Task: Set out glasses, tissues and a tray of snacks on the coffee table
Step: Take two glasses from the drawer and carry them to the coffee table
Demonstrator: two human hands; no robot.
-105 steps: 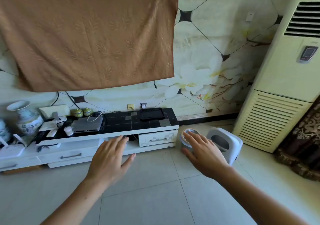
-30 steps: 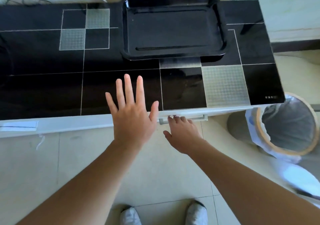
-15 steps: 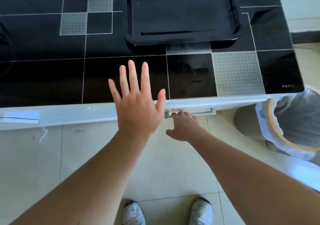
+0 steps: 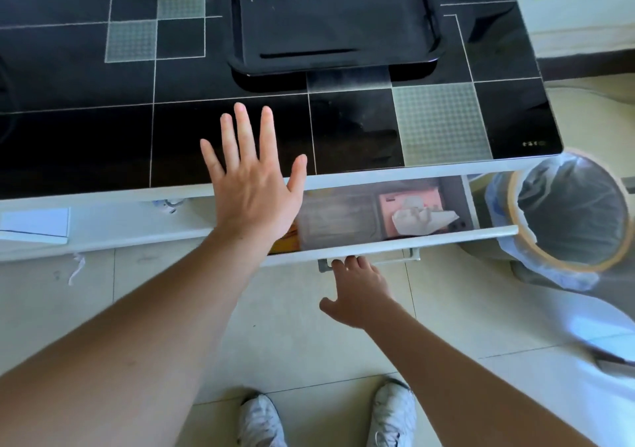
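Black glass tops the low cabinet (image 4: 86,144), where an empty black tray (image 4: 335,17) sits near the back. Below, the white drawer (image 4: 388,242) stands open with a pink tissue pack (image 4: 417,211) inside at its right. The left hand (image 4: 252,185) hovers, fingers spread apart, while the right hand (image 4: 357,292) hooks its fingers around the drawer handle (image 4: 410,256).

This is a home living room. A low white cabinet (image 4: 103,220) with a glossy black glass top (image 4: 86,130) stands on a pale tiled floor (image 4: 309,343), a black serving tray (image 4: 336,17) resting on it. Its part-open drawer (image 4: 395,240) holds a pink tissue pack (image 4: 412,202) among household odds and ends, and a bag-lined waste bin (image 4: 570,213) sits just beside the cabinet's end.
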